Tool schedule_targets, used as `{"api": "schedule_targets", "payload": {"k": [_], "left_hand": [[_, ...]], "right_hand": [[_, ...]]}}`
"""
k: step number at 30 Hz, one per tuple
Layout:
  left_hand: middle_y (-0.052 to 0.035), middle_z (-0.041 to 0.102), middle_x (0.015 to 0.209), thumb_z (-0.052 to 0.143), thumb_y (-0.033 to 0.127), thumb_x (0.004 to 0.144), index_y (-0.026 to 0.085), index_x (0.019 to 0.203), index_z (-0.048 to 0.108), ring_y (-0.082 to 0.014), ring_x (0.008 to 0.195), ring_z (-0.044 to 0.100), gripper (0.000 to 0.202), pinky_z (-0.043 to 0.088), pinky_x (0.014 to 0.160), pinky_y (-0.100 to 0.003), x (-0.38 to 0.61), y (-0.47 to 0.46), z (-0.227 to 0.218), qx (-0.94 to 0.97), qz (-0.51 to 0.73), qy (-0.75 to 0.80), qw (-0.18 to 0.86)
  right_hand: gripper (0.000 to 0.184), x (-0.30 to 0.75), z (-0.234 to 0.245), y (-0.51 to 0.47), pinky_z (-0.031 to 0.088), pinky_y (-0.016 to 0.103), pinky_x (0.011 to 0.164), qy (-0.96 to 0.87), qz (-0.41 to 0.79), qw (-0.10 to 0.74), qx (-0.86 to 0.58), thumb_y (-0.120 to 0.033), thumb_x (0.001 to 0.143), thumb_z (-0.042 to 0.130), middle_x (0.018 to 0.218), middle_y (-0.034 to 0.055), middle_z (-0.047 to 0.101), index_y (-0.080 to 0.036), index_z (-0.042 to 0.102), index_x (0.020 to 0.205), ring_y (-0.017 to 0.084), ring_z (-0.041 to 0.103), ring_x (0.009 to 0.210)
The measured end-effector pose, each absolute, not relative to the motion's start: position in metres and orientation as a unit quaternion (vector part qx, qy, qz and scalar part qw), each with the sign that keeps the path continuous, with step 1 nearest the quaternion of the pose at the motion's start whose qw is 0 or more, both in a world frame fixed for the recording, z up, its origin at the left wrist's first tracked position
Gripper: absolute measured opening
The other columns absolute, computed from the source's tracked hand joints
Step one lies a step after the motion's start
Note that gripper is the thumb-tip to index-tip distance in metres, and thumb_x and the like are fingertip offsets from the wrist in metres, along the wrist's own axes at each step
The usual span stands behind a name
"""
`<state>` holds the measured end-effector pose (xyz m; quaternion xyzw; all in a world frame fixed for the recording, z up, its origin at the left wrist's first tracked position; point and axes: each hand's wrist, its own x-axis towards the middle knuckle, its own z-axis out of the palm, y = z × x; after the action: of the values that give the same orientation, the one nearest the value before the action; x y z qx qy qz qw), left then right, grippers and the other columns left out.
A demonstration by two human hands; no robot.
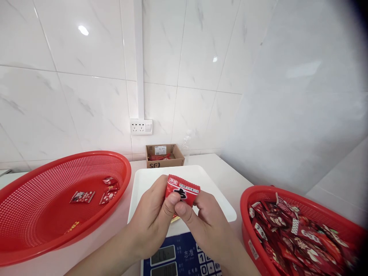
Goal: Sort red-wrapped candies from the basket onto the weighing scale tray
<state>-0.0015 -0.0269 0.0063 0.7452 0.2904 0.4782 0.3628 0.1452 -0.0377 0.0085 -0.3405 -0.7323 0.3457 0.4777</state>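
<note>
A red snack packet (183,191) is pinched at its edges between the left hand (151,218) and the right hand (204,226), both grips pressed together on it, above a white tray (215,191) on the tabletop (207,159). A digital scale (178,255) is seen nearer. A red plastic basket (115,163) holding a few loose packets (82,196) lies left; a red basket (258,193) heaped with packets (299,237) lies right.

You work in a packing room: white wall tiles (86,76), a digital scale (178,255), a red plastic basket (267,190) heaped with packets (299,237), an SF shipping carton (165,163).
</note>
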Motion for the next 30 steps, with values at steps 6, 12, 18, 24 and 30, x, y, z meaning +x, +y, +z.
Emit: {"api": "schedule_targets", "payload": {"k": [6, 12, 18, 24, 30], "left_hand": [[-0.0024, 0.058, 0.083, 0.031, 0.041, 0.100, 0.021, 0.086, 0.049, -0.0162, 0.073, 0.053, 0.030, 0.045, 0.066, -0.027, -0.0013, -0.0275, 0.0103, 0.743, 0.472, 0.297, 0.371], [-0.0009, 0.056, 0.078, 0.034, 0.044, 0.098, 0.022, 0.081, 0.045, -0.0151, 0.068, 0.049, 0.031, 0.045, 0.063, -0.026, -0.0007, -0.0274, 0.0106, 0.733, 0.468, 0.318, 0.377], [-0.0016, 0.058, 0.080, 0.038, 0.046, 0.096, 0.021, 0.081, 0.050, -0.0151, 0.070, 0.051, 0.032, 0.048, 0.067, -0.027, -0.0010, -0.0273, 0.0098, 0.715, 0.476, 0.312, 0.406], [-0.0041, 0.063, 0.087, 0.040, 0.048, 0.096, 0.019, 0.087, 0.054, -0.0165, 0.076, 0.055, 0.034, 0.050, 0.070, -0.027, -0.0001, -0.0277, 0.0119, 0.707, 0.464, 0.298, 0.442], [-0.0072, 0.066, 0.103, 0.037, 0.048, 0.097, 0.017, 0.103, 0.060, -0.0188, 0.088, 0.059, 0.039, 0.051, 0.079, -0.030, 0.0006, -0.0294, 0.0157, 0.701, 0.439, 0.278, 0.488]], "right_hand": [[0.033, 0.1461, 0.0109, -0.0383, 0.044, 0.022, 0.065, -0.725, 0.345, 0.485, -0.347, -0.046, 0.096, 0.045, 0.075, -0.0005, 0.062, -0.019, 0.059, 0.083, 0.014, 0.054, 0.070], [0.033, 0.1467, 0.0109, -0.0383, 0.046, 0.022, 0.069, -0.714, 0.355, 0.483, -0.362, -0.047, 0.096, 0.046, 0.084, 0.0006, 0.068, -0.019, 0.064, 0.090, 0.014, 0.058, 0.076], [0.036, 0.1462, 0.0105, -0.0387, 0.047, 0.024, 0.071, -0.710, 0.359, 0.497, -0.347, -0.048, 0.096, 0.046, 0.088, 0.0021, 0.069, -0.019, 0.066, 0.094, 0.015, 0.060, 0.079], [0.036, 0.1454, 0.0116, -0.0383, 0.046, 0.021, 0.064, -0.708, 0.347, 0.511, -0.342, -0.047, 0.096, 0.045, 0.083, 0.0015, 0.068, -0.018, 0.066, 0.092, 0.014, 0.060, 0.073], [0.031, 0.1466, 0.0140, -0.0404, 0.046, 0.021, 0.063, -0.722, 0.301, 0.520, -0.344, -0.039, 0.097, 0.045, 0.079, 0.0009, 0.068, -0.018, 0.067, 0.090, 0.014, 0.061, 0.071]]}}
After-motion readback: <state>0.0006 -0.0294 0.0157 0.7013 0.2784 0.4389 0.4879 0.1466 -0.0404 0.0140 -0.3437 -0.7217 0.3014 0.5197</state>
